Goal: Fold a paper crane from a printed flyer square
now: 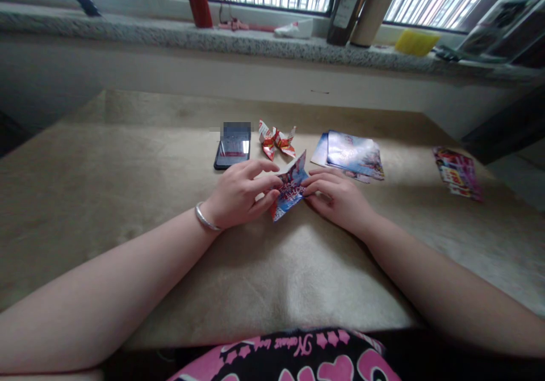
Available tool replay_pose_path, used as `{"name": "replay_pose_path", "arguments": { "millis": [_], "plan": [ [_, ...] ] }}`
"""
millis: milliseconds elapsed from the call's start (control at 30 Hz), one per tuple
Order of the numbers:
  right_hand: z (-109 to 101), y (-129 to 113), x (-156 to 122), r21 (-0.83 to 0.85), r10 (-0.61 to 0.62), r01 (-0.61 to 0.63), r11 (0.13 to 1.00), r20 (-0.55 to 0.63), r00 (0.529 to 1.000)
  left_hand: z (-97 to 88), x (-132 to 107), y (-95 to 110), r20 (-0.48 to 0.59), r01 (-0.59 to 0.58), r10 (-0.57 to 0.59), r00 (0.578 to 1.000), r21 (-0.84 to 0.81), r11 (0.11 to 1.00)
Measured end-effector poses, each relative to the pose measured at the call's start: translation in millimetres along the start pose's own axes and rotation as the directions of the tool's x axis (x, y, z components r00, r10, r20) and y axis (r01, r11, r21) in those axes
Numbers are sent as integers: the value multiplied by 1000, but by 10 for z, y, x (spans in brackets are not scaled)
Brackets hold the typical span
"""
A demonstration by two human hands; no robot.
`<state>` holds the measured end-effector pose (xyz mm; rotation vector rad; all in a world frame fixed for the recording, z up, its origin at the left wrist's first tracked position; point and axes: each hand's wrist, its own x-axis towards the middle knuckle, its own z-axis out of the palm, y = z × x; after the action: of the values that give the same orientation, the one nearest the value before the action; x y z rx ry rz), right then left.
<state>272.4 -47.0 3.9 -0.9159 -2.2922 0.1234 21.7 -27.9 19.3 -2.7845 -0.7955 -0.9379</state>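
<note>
Between my hands is a folded piece of printed paper [291, 187], mostly blue with red, raised a little above the table and tilted. My left hand [243, 192] pinches its left side with thumb and fingers. The fingertips of my right hand [336, 198] grip its right edge. A silver bangle [206, 217] circles my left wrist. Just beyond the paper sits a red and white folded paper figure [276, 141] with pointed flaps. To its left lies a phone [233, 147] with its screen lit.
A few blue printed sheets [354, 153] lie overlapped behind my right hand. Farther right are pink and red printed sheets [458, 174]. On the stone windowsill [140, 33] stand a red bottle [200, 7], a dark container [347, 9] and a yellow object [416, 42].
</note>
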Motion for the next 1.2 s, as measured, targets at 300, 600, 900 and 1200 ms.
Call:
{"name": "replay_pose_path", "arguments": {
  "millis": [300,600,900,1200],
  "plan": [
    [-32,29,-47,23,6,-8,1000,103,995,119,-39,-204,-46,236,-234,971,29,971],
    [-32,58,-53,79,23,-36,996,149,989,92,-49,-57,42,200,-213,976,207,958],
    [-42,30,-22,58,43,-50,997,112,993,81,-4,-13,306,-64,83,948,-73,995],
    [47,-14,-11,12,172,-173,985,21,985,117,13,-37,352,-93,153,924,-182,979]
  ]
}}
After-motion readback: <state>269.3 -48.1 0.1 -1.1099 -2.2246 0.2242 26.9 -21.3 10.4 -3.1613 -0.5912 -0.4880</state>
